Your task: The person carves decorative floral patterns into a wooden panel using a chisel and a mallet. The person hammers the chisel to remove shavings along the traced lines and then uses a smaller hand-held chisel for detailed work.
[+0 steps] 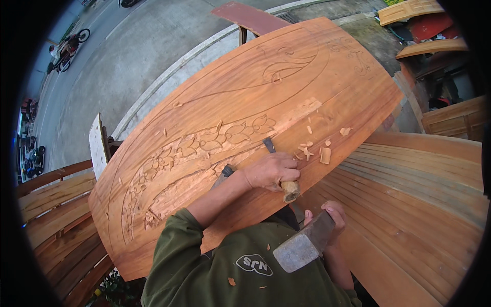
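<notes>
**A:** Start at your left. What lies there?

**B:** Beyond the bench edge you have stacked wooden planks [56, 215], and past them a paved road [128, 56] with a motorbike [66, 48] far off. Then comes your carved wooden panel [245, 133], tilted across the middle, with a row of flower shapes [204, 146] cut along a curved line and a rough, chipped-out band just below it.

**A:** And your left hand?

**B:** Your left hand [271, 171] is closed fully around a chisel [279, 169]. Its wooden handle end sticks out below your fist, and the dark blade rests on the panel just beside the rightmost flower. A second dark tool [225, 174] shows under your wrist.

**A:** Further right?

**B:** Loose wood chips [317, 151] lie on the panel near the blade. Your right hand [332, 217] is wrapped tight around a heavy grey mallet [304, 245], held low near your chest, well apart from the chisel handle. Right of that sits a ribbed wooden panel [419, 204].
</notes>
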A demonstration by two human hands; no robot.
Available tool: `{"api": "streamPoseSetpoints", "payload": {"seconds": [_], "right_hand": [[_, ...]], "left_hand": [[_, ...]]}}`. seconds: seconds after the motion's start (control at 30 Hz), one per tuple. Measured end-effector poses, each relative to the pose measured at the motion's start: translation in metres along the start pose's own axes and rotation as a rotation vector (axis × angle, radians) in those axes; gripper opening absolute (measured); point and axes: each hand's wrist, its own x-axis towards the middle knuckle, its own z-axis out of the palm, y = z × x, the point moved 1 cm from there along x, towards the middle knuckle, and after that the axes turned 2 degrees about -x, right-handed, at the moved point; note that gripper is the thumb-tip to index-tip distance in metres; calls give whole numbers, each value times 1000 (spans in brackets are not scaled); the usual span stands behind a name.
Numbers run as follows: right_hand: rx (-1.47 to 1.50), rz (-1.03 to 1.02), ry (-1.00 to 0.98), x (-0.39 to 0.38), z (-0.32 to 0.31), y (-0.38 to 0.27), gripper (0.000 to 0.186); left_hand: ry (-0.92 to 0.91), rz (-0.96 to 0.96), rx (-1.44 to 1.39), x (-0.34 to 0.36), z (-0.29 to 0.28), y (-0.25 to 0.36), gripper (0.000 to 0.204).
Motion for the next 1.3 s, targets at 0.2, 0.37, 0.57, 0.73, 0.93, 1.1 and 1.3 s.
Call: {"api": "streamPoseSetpoints", "payload": {"seconds": [0.2, 0.37, 0.57, 0.73, 0.93, 1.1, 1.3], "right_hand": [[104, -33, 152, 16, 6, -14, 66], [-184, -132, -217, 17, 22, 34, 57], [-13, -187, 11, 4, 2, 16, 55], [-188, -179, -225, 20, 14, 31, 53], [18, -249, -12, 9, 9, 20, 55], [-158, -150, -194, 23, 17, 20, 54], [-74, -85, -80, 14, 28, 28, 64]], "left_hand": [[-3, -7, -6, -7, 1, -2, 25], [-19, 11, -4, -5, 2, -2, 27], [-69, 1, 45, -10, 6, -5, 35], [-113, -38, 61, -10, 2, 0, 32], [-147, 10, 109, -12, 5, -6, 33], [-97, -34, 57, -10, -12, -1, 34], [43, -36, 105, -16, -10, -5, 29]]}}
